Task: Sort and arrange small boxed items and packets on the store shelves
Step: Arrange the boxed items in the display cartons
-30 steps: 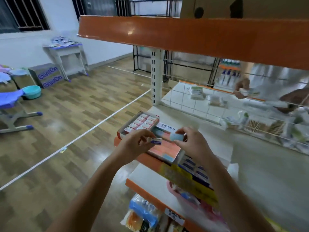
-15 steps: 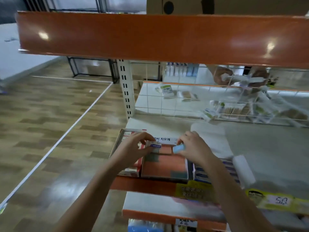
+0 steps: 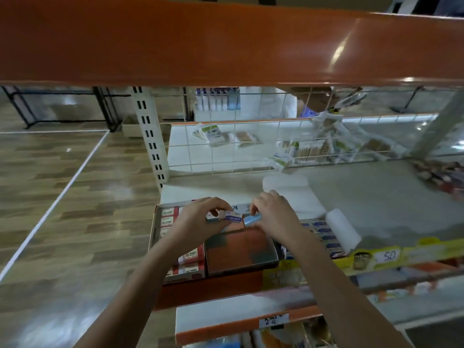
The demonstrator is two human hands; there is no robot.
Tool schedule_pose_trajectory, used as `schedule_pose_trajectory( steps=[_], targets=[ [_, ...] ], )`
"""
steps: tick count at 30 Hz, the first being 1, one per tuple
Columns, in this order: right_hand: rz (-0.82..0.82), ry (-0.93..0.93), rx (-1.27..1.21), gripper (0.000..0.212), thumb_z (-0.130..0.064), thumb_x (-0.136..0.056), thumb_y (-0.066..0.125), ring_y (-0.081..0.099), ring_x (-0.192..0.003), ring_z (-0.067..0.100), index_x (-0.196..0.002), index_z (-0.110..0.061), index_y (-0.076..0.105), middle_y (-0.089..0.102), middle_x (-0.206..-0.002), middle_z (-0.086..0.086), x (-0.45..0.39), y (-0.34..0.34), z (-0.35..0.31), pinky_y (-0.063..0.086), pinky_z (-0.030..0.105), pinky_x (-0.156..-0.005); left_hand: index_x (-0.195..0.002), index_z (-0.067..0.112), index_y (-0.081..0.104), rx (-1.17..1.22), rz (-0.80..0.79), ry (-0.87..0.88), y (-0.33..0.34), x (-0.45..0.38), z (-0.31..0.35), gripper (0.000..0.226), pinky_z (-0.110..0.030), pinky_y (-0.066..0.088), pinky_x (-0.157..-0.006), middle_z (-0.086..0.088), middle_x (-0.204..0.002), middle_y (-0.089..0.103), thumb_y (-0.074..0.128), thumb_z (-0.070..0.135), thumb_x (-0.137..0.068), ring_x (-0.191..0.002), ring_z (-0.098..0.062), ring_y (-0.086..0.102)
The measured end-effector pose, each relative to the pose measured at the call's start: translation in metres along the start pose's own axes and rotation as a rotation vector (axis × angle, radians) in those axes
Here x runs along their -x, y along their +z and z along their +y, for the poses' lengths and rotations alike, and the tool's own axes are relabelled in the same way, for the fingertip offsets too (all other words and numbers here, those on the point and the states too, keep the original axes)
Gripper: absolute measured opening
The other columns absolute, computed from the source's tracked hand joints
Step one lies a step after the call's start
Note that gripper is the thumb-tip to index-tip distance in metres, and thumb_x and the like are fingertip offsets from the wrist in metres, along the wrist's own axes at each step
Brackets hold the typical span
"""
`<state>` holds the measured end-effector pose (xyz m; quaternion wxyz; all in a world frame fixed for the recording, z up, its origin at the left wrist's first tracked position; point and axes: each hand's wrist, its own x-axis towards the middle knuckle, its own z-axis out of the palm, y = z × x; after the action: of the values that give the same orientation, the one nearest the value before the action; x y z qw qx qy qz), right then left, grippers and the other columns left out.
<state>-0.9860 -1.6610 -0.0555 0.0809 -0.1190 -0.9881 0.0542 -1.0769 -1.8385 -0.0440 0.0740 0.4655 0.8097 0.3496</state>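
Holding a sleeved eraser [image 3: 227, 217] in the left hand [image 3: 198, 222] and pinching a blue one [image 3: 252, 219] in the right hand [image 3: 275, 217], a person works over the shelf's [image 3: 376, 197] near left corner. Both erasers lie lengthwise left to right, nearly end to end, directly above the orange tray [image 3: 241, 249]. That tray sits between the red-label box [image 3: 185, 264] and blue-label box [image 3: 326, 237], nearest the left hand.

A wood-plank floor [image 3: 62, 197] with a white line [image 3: 54, 204] lies left of the slotted post [image 3: 150, 136], black rack legs [image 3: 103, 106] beyond it.
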Motion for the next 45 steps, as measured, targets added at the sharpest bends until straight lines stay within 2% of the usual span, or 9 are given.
schedule_pose_trajectory(
  steps=[10, 14, 18, 21, 26, 29, 36, 40, 45],
  targets=[
    [0.04, 0.043, -0.012, 0.011, -0.014, -0.088, 0.06, 0.052, -0.094, 0.018, -0.097, -0.021, 0.063, 0.056, -0.101, -0.002, 0.006, 0.005, -0.01, 0.036, 0.026, -0.08, -0.097, 0.044, 0.056, 0.052, -0.038, 0.031, 0.001, -0.007, -0.002, 0.023, -0.009, 0.041, -0.073, 0.023, -0.1, 0.06, 0.068, 0.03, -0.083, -0.093, 0.006, 0.053],
    [0.035, 0.075, -0.036, 0.016, -0.008, -0.086, 0.06, 0.052, -0.093, 0.02, -0.098, -0.017, 0.064, 0.054, -0.102, 0.0, 0.008, 0.005, -0.011, 0.035, 0.023, -0.073, -0.098, 0.042, 0.055, 0.054, -0.048, 0.035, -0.003, -0.005, -0.003, 0.023, -0.007, 0.038, -0.07, 0.025, -0.098, 0.058, 0.068, 0.029, -0.084, -0.09, 0.009, 0.051],
    [-0.007, 0.049, -0.003, 0.02, -0.004, -0.086, 0.056, 0.05, -0.095, 0.022, -0.103, -0.013, 0.059, 0.054, -0.105, 0.004, 0.007, 0.003, -0.012, 0.035, 0.026, -0.077, -0.095, 0.044, 0.054, 0.064, -0.037, 0.033, -0.007, -0.001, -0.006, 0.026, -0.011, 0.038, -0.067, 0.027, -0.093, 0.056, 0.068, 0.026, -0.084, -0.084, 0.008, 0.051],
    [-0.045, 0.065, 0.001, 0.021, -0.003, -0.084, 0.059, 0.052, -0.097, 0.024, -0.103, -0.011, 0.058, 0.054, -0.107, 0.006, 0.006, 0.003, -0.011, 0.041, 0.03, -0.08, -0.098, 0.039, 0.057, 0.07, -0.033, 0.013, -0.01, 0.003, -0.008, 0.023, -0.012, 0.037, -0.065, 0.024, -0.093, 0.057, 0.068, 0.025, -0.084, -0.081, 0.005, 0.05],
    [-0.089, 0.091, -0.055, 0.025, -0.006, -0.083, 0.064, 0.053, -0.1, 0.022, -0.107, -0.011, 0.059, 0.053, -0.112, 0.005, 0.005, -0.003, -0.009, 0.043, 0.031, -0.084, -0.099, 0.039, 0.056, 0.057, -0.037, 0.007, -0.014, 0.008, -0.011, 0.023, -0.008, 0.039, -0.064, 0.025, -0.094, 0.055, 0.067, 0.024, -0.085, -0.079, 0.01, 0.049],
    [-0.077, 0.087, -0.051, 0.024, -0.006, -0.082, 0.064, 0.054, -0.097, 0.021, -0.105, -0.013, 0.058, 0.054, -0.11, 0.003, 0.004, -0.003, -0.012, 0.044, 0.031, -0.08, -0.099, 0.036, 0.057, 0.056, -0.035, 0.018, -0.014, 0.008, -0.011, 0.023, -0.006, 0.04, -0.066, 0.023, -0.094, 0.056, 0.068, 0.023, -0.084, -0.08, 0.014, 0.049],
    [-0.046, 0.067, 0.017, 0.024, -0.01, -0.079, 0.068, 0.052, -0.091, 0.021, -0.098, -0.015, 0.055, 0.055, -0.104, 0.001, 0.001, -0.001, -0.015, 0.042, 0.03, -0.075, -0.104, 0.029, 0.061, 0.051, -0.034, 0.011, -0.013, 0.008, -0.012, 0.022, -0.006, 0.039, -0.065, 0.023, -0.094, 0.055, 0.068, 0.022, -0.084, -0.077, 0.01, 0.049],
    [-0.057, 0.056, 0.055, 0.021, -0.013, -0.082, 0.067, 0.051, -0.092, 0.021, -0.099, -0.014, 0.054, 0.057, -0.101, 0.002, 0.002, 0.0, -0.011, 0.034, 0.026, -0.072, -0.103, 0.032, 0.059, 0.054, -0.043, 0.001, -0.013, 0.006, -0.012, 0.022, -0.008, 0.039, -0.066, 0.024, -0.095, 0.055, 0.067, 0.023, -0.084, -0.079, 0.008, 0.049],
    [-0.1, 0.048, 0.078, 0.02, -0.016, -0.085, 0.065, 0.05, -0.097, 0.021, -0.102, -0.014, 0.055, 0.056, -0.104, 0.003, 0.003, -0.002, -0.012, 0.036, 0.028, -0.079, -0.098, 0.04, 0.055, 0.069, -0.06, 0.023, -0.01, 0.001, -0.008, 0.024, -0.008, 0.039, -0.068, 0.026, -0.094, 0.055, 0.068, 0.025, -0.084, -0.086, 0.009, 0.051]
  ],
)
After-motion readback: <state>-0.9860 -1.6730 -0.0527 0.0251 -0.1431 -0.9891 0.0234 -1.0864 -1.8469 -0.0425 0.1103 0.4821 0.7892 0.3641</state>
